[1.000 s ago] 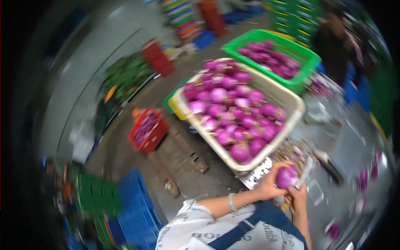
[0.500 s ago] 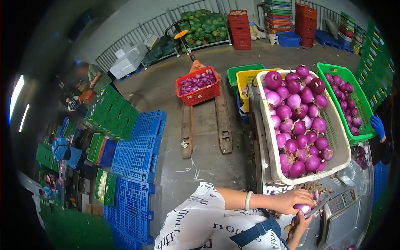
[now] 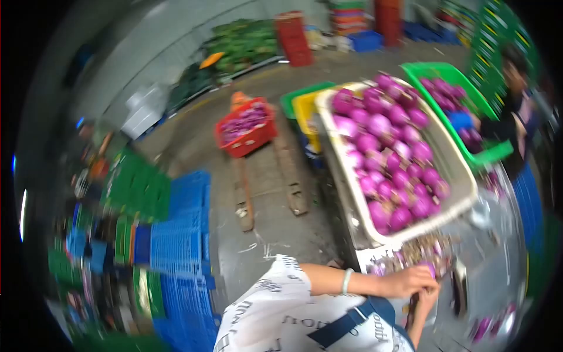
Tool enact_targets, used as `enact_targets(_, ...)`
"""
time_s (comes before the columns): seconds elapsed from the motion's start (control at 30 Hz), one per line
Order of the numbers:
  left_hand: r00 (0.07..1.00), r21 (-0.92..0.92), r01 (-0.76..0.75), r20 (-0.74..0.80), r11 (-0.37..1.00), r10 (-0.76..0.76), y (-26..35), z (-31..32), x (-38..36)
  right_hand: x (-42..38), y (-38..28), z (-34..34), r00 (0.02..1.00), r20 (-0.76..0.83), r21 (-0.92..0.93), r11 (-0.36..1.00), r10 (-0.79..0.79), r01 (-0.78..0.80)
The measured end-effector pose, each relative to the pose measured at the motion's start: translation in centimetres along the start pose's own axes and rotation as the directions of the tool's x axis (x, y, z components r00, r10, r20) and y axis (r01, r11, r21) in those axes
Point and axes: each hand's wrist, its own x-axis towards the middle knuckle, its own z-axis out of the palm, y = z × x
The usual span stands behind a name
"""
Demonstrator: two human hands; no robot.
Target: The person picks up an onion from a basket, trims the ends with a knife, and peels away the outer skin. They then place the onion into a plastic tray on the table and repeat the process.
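Partly, the left hand (image 3: pixel 412 282) hides the blurred purple onion (image 3: pixel 428 268).

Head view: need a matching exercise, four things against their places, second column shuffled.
Column 1
1. Cream crate
2. Red crate
3. Right-hand green crate
4. Pale bracelet

Column 2
A. Around the person's left wrist
B. On the pallet jack's forks
C. Right next to the yellow crate
D. With a co-worker's blue-gloved hand reaching in

Pairs: 1-C, 2-B, 3-D, 4-A
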Motion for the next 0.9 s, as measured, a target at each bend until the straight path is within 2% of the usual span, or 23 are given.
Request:
enact_targets(0.03,0.998,-0.067,-0.062,-0.028,0.996,0.060,0.0,0.5,0.2,-0.6,-0.8,0.5,0.987,-0.072,0.153,0.980,0.142,-0.130)
enact_targets(0.07,0.992,-0.047,-0.115,-0.048,0.992,0.113,-0.6,0.8,0.2,-1.3,-1.8,0.9,0.966,-0.132,0.242,0.953,0.220,-0.184)
enact_targets(0.1,0.995,-0.054,-0.085,-0.052,0.995,0.082,-0.2,0.3,0.6,-1.8,-2.7,1.4,0.953,-0.172,0.275,0.941,0.248,-0.196)
enact_targets(0.13,0.994,0.106,-0.077,-0.073,0.991,0.085,0.2,-0.3,1.2,-2.0,-3.6,1.3,0.937,-0.200,0.273,0.935,0.286,-0.227)
enact_targets(0.17,0.994,0.094,0.084,-0.074,0.992,-0.077,-0.6,-0.1,0.5,-2.5,-5.2,1.5,0.941,-0.220,0.209,0.955,0.257,-0.212)
enact_targets(0.2,0.983,0.160,0.112,-0.160,0.981,-0.086,-0.3,-0.3,1.4,-2.8,-4.9,0.5,0.947,-0.226,0.204,0.962,0.227,-0.182)
enact_targets(0.23,0.986,0.343,0.164,-0.076,0.925,-0.147,-2.0,-0.4,0.3,-3.2,-6.1,0.4,0.932,-0.275,0.173,0.966,0.235,-0.192)
enact_targets(0.3,0.976,0.712,0.060,0.104,0.700,-0.189,-1.6,0.1,2.2,-3.9,-6.5,-0.9,0.950,-0.282,0.135,0.986,0.136,-0.101)
enact_targets(0.37,0.950,0.697,0.095,0.150,0.711,-0.274,-2.2,1.4,2.0,-4.5,-6.2,-2.3,0.946,-0.293,0.112,0.988,0.138,-0.109)
enact_targets(0.43,0.928,0.584,0.065,0.262,0.809,-0.264,-2.8,1.7,1.6,-4.8,-4.6,-4.5,0.918,-0.338,0.144,0.975,0.210,-0.170)
enact_targets(0.5,0.897,0.444,0.106,0.343,0.890,-0.278,-3.3,1.9,1.2,-4.6,-1.7,-7.7,0.863,-0.442,0.146,0.969,0.245,-0.200)
enact_targets(0.53,0.909,0.439,0.068,0.342,0.896,-0.236,-3.3,1.8,1.3,-4.5,-1.0,-9.3,0.818,-0.504,0.107,0.960,0.277,-0.258)
enact_targets(0.57,0.896,0.400,0.093,0.365,0.912,-0.252,-3.1,1.9,1.4,-4.5,0.0,-10.9,0.775,-0.552,0.070,0.943,0.307,-0.324)
enact_targets(0.63,0.874,0.365,0.171,0.373,0.915,-0.312,-2.4,1.1,1.5,-3.1,7.3,-15.4,0.781,-0.623,-0.258,0.953,-0.040,-0.157)
enact_targets(0.7,0.862,0.336,0.135,0.424,0.932,-0.277,-2.5,0.2,1.2,-2.3,9.6,-16.6,0.737,-0.632,-0.563,0.796,-0.239,-0.224)
enact_targets(0.77,0.840,0.318,0.123,0.472,0.940,-0.269,-1.7,-1.1,2.2,-1.5,8.3,-15.5,0.736,-0.595,-0.774,0.478,-0.322,-0.416)
enact_targets(0.83,0.854,0.298,0.116,0.458,0.948,-0.248,-0.8,-3.1,3.7,-0.7,5.5,-12.9,0.746,-0.651,-0.723,0.412,-0.141,-0.554)
enact_targets(0.9,0.876,0.278,0.096,0.433,0.956,-0.214,-0.5,-6.4,5.4,-0.9,6.8,-13.2,0.784,-0.601,-0.751,0.447,-0.158,-0.486)
